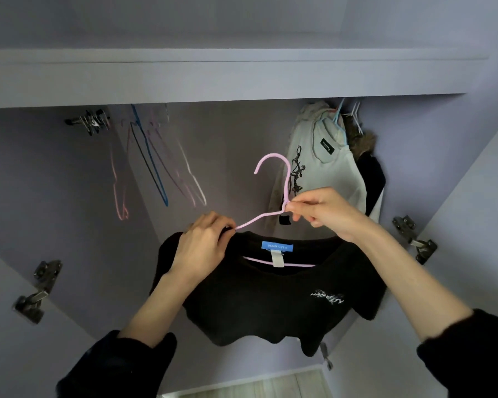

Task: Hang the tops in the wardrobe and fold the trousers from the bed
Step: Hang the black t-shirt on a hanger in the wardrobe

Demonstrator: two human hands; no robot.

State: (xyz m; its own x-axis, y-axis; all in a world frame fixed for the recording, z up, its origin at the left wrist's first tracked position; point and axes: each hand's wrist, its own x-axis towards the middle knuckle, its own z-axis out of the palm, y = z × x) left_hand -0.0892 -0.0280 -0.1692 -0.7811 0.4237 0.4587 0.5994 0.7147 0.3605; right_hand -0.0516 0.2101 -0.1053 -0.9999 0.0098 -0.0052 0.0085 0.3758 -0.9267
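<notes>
A black top (270, 294) hangs on a pink hanger (285, 182), held up before the open wardrobe (227, 79), its hook free of any rail. The right hand (325, 211) pinches the hanger at the hook's base; the left hand (202, 245) grips the top's shoulder over the hanger arm. Empty hangers (156, 162) dangle upper left; a white top (322, 168) hangs upper right.
</notes>
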